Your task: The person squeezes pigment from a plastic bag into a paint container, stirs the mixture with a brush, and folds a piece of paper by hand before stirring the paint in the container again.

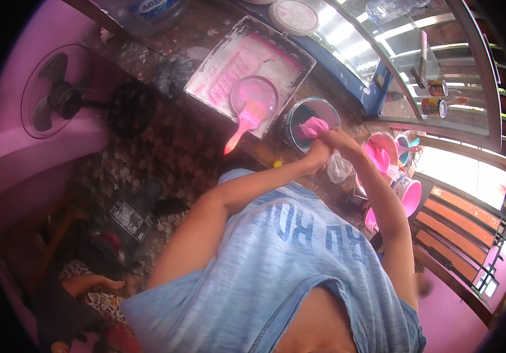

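Observation:
My left hand [318,154] and my right hand [338,140] meet at the near rim of a paint-smeared bucket [289,130]. Both have their fingers closed around a crumpled pink cloth [312,127], whose loose end spreads out over the bucket's mouth. It could be soft plastic instead of fabric; I cannot tell. Left of the bucket, a paintbrush [247,122] with pink paint on it rests across a round pink-stained lid [255,94]. That lid lies in a paint tray [212,67] coated in white and pink. Below my hands is a clear plastic bag [339,168].
Pink-stained buckets [409,196] stand to the right. A glass case [441,117] holding small cans is at the upper right. Another white lid [293,16] and a large water bottle [153,15] are at the top. Leftward are a fan [59,97], a motorbike [109,247] and another person's arm [91,285].

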Available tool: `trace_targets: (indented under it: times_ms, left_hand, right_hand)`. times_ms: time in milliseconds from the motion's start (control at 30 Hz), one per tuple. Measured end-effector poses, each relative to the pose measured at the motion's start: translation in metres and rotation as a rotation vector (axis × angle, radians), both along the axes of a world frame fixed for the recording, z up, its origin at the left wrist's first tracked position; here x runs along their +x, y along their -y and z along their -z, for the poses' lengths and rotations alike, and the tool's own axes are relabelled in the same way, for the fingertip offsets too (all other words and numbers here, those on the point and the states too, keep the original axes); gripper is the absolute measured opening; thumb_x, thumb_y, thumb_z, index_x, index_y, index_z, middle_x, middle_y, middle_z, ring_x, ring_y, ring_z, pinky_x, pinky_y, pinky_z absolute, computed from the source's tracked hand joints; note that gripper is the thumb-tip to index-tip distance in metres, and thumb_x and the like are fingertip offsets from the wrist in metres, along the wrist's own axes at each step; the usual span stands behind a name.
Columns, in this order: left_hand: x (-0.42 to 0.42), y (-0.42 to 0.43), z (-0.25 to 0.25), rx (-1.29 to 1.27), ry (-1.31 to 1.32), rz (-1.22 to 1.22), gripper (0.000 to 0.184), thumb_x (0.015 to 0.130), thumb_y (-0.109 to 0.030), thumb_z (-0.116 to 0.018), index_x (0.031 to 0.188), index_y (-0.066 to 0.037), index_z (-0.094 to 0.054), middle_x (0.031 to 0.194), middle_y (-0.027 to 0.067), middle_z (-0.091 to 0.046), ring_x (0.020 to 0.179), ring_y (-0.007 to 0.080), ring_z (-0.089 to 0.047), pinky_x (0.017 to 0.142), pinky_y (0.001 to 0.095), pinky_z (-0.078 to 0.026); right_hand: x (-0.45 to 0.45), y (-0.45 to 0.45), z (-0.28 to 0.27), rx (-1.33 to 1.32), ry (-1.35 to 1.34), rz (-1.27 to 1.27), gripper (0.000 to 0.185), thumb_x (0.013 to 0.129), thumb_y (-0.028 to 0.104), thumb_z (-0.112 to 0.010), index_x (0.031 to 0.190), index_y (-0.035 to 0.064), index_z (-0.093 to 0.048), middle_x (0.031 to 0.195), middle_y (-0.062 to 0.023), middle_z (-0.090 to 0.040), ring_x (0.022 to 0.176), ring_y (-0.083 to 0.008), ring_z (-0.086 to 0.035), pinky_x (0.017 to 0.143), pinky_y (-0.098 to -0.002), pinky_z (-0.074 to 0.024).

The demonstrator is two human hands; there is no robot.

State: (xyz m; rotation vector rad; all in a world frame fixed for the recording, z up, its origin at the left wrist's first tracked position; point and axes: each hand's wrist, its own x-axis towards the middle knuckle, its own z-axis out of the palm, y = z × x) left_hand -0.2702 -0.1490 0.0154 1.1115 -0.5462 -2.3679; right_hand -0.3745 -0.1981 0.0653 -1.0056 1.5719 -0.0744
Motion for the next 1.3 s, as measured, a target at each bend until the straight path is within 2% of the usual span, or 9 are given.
trace_targets:
  times_ms: [67,167,233,333,533,833,1033,1167,1300]
  left_hand:
    - [0.003,-0.001,0.004,0.048,-0.046,-0.001,0.03,0.095,-0.033,-0.046,0.08,-0.008,-0.049,0.056,0.0009,-0.043,0.039,0.0113,-0.039,0.035,0.0284,-0.026]
    - [0.009,-0.003,-0.012,0.053,0.048,0.045,0.032,0.099,-0.042,-0.042,0.084,-0.014,-0.045,0.063,-0.0034,-0.04,0.044,0.0066,-0.035,0.037,0.024,-0.021]
    - [0.013,-0.001,-0.023,0.103,0.032,-0.014,0.028,0.096,-0.037,-0.043,0.083,-0.011,-0.046,0.061,-0.0014,-0.041,0.041,0.009,-0.036,0.036,0.0265,-0.022]
    - [0.016,-0.002,-0.023,0.13,-0.016,-0.045,0.025,0.095,-0.032,-0.043,0.083,-0.011,-0.044,0.06,-0.0007,-0.041,0.04,0.0097,-0.036,0.035,0.0273,-0.022]
    - [0.023,-0.003,-0.028,0.184,-0.068,-0.034,0.017,0.093,-0.027,-0.043,0.083,-0.013,-0.041,0.061,-0.0012,-0.039,0.04,0.0088,-0.034,0.035,0.0261,-0.02]
    - [0.024,-0.005,-0.025,0.211,-0.144,0.057,0.011,0.093,-0.026,-0.043,0.091,-0.016,-0.04,0.066,-0.0029,-0.04,0.044,0.0068,-0.033,0.038,0.0231,-0.02]
    - [0.031,-0.004,-0.04,0.253,-0.134,0.06,0.013,0.094,-0.028,-0.043,0.099,-0.017,-0.038,0.067,-0.0039,-0.041,0.045,0.0057,-0.034,0.039,0.0217,-0.02]
    - [0.034,-0.004,-0.028,0.225,-0.232,0.153,0.015,0.094,-0.029,-0.045,0.102,-0.019,-0.038,0.066,-0.0047,-0.041,0.044,0.0052,-0.033,0.038,0.0218,-0.019]
    - [0.031,-0.008,-0.036,0.246,-0.112,0.069,0.015,0.096,-0.033,-0.045,0.088,-0.02,-0.044,0.063,-0.0048,-0.044,0.043,0.0042,-0.036,0.035,0.0211,-0.019]
  right_hand:
    - [-0.004,0.001,0.01,0.078,0.076,0.086,0.025,0.087,0.021,-0.054,0.085,-0.0017,-0.065,0.074,-0.0093,-0.062,0.062,-0.0193,-0.059,0.054,-0.0364,-0.0459]
    - [0.0,0.001,0.011,0.236,0.241,0.28,0.023,0.088,0.017,-0.052,0.098,-0.0031,-0.059,0.084,-0.0107,-0.062,0.072,-0.0197,-0.06,0.063,-0.0367,-0.0489]
    - [0.004,0.0,0.009,0.292,0.41,0.46,0.026,0.089,0.014,-0.05,0.108,-0.0041,-0.052,0.089,-0.0104,-0.061,0.079,-0.0205,-0.061,0.073,-0.0351,-0.0507]
    - [0.008,0.002,0.007,0.349,0.46,0.582,0.026,0.088,0.009,-0.049,0.11,-0.0048,-0.046,0.091,-0.0113,-0.059,0.083,-0.0212,-0.06,0.078,-0.0374,-0.0502]
    - [0.009,0.003,0.014,0.465,0.514,0.654,0.019,0.087,0.007,-0.045,0.102,-0.0028,-0.049,0.086,-0.0106,-0.059,0.078,-0.0215,-0.059,0.074,-0.0376,-0.0506]
    - [0.008,-0.007,0.021,0.322,0.443,0.77,0.007,0.083,0.005,-0.043,0.082,0.0021,-0.048,0.069,-0.0066,-0.051,0.062,-0.0194,-0.052,0.069,-0.0383,-0.0526]
    - [0.004,-0.006,0.009,0.475,0.636,0.754,0.006,0.085,0.008,-0.044,0.083,0.0033,-0.047,0.067,-0.0049,-0.049,0.062,-0.0168,-0.049,0.065,-0.0339,-0.0465]
    - [0.008,-0.012,0.001,0.472,0.632,0.767,0.009,0.087,0.008,-0.044,0.094,0.0046,-0.049,0.07,0.0002,-0.047,0.062,-0.0111,-0.046,0.061,-0.0291,-0.0429]
    - [0.006,-0.017,0.017,0.441,0.646,0.818,0.011,0.089,0.008,-0.041,0.094,0.0055,-0.05,0.069,0.0014,-0.046,0.061,-0.0091,-0.045,0.06,-0.0277,-0.0417]
